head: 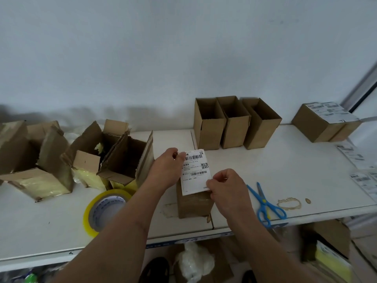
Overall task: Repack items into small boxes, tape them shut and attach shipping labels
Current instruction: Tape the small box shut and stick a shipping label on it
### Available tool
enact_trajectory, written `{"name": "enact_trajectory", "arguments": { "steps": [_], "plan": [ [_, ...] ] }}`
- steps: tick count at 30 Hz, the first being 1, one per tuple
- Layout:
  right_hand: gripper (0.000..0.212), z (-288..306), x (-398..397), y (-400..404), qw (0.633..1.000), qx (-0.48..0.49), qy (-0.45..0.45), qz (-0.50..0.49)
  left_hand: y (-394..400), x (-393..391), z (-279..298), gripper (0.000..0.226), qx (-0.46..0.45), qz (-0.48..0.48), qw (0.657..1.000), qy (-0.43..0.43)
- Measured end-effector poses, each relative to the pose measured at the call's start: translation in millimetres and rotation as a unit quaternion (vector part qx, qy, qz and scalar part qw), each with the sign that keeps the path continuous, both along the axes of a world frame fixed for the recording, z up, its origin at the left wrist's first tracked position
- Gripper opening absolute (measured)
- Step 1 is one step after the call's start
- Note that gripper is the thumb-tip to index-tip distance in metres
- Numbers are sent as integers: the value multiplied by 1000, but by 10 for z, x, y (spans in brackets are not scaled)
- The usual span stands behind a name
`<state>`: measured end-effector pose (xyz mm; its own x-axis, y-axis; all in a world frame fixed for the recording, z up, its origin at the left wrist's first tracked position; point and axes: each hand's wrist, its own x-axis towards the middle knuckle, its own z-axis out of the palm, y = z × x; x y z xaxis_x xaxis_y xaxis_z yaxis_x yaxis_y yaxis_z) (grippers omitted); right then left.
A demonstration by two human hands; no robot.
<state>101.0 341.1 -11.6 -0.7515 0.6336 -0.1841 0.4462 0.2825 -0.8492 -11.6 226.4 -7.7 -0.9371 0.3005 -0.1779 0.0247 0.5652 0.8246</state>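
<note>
My left hand point(166, 167) pinches the top left corner of the shipping label point(195, 171), my right hand point(227, 187) pinches its lower right corner, holding it over the taped small box point(193, 203) on the table point(285, 170), scissors point(265, 203) just beside.

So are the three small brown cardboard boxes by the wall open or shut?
Open: all three small brown cardboard boxes stand upright, tops unsealed, dark interiors showing.

A label point(194, 171) lies on the box point(193, 205), tape roll point(103, 211) left, scissors point(265, 203) right.
</note>
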Motion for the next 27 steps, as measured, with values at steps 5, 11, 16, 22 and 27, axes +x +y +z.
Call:
{"name": "enact_trajectory", "arguments": {
  "steps": [5,11,16,22,27],
  "plan": [
    [15,11,18,30,999,37,-26,29,30,8,-1,47,-7,-1,1000,3],
    [19,16,8,43,990,104,-71,67,22,-7,-34,45,-2,7,1000,7],
    [21,14,-2,67,988,101,-90,80,6,-13,-38,46,14,9,1000,-5],
    [24,-1,-22,108,986,108,-104,74,-29,16,-56,48,30,11,999,-14],
    [51,18,-184,104,991,104,-66,50,-90,182,-72,48,41,46,997,-42]
  ]
}}
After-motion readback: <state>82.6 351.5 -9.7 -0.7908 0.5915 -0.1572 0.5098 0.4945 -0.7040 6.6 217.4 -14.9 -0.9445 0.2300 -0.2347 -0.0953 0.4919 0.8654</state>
